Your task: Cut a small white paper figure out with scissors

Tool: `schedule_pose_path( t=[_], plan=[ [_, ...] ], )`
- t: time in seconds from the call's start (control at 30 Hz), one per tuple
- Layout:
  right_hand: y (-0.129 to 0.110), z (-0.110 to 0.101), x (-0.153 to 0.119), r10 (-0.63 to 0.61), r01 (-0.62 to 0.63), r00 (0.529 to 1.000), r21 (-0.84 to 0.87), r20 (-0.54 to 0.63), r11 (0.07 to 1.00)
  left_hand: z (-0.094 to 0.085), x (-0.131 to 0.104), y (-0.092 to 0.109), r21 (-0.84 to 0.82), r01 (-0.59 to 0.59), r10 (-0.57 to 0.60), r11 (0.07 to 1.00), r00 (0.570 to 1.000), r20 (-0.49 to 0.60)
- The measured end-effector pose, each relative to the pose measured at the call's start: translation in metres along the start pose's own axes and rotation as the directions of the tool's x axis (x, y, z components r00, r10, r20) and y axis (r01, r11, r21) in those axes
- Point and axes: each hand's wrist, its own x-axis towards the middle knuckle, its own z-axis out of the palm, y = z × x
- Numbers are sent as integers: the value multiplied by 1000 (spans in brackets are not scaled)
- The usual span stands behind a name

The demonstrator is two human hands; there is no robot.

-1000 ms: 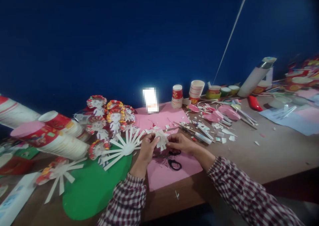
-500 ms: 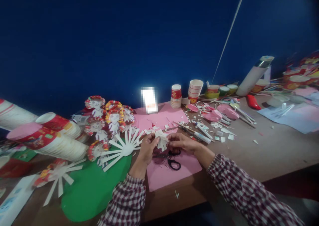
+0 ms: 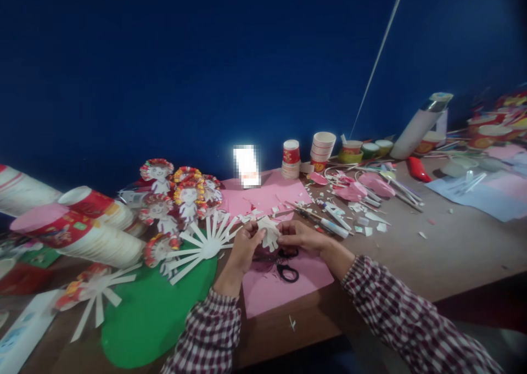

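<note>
I had the small white paper cutout (image 3: 270, 235) in view near the black-handled scissors (image 3: 290, 280), on their far side, held up between both hands. On my feed, the left hand (image 3: 245, 246) pinched it at one edge between thumb and fingers; the right hand (image 3: 302, 235) had its fingertips bent at the opposite edge, though how firmly they gripped I could not tell. The scissors lay on a pink sheet (image 3: 267, 296). To their left I saw a white paper fan (image 3: 211, 248) partly over a green sheet (image 3: 152, 324); well to their right stood a pale bottle (image 3: 415, 133).
</note>
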Motion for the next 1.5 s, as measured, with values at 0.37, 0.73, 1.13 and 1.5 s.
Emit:
schedule_pose_path(
  t=[0.37,0.73,1.13,1.5],
  plan=[
    [1,1,-2,-1,1,1000,41,0,999,2,-7,5,-13,30,-28,999,993,118],
    [0,3,-3,54,-54,999,13,-1,998,-1,-5,-2,-38,16,-11,999,989,150],
    [-2,7,-4,33,-38,998,-98,-53,994,3,-7,4,-25,30,-26,999,986,167],
    [-2,5,-6,25,-24,998,-21,49,999,4,-10,7,-120,108,-75,987,965,252]
  ],
)
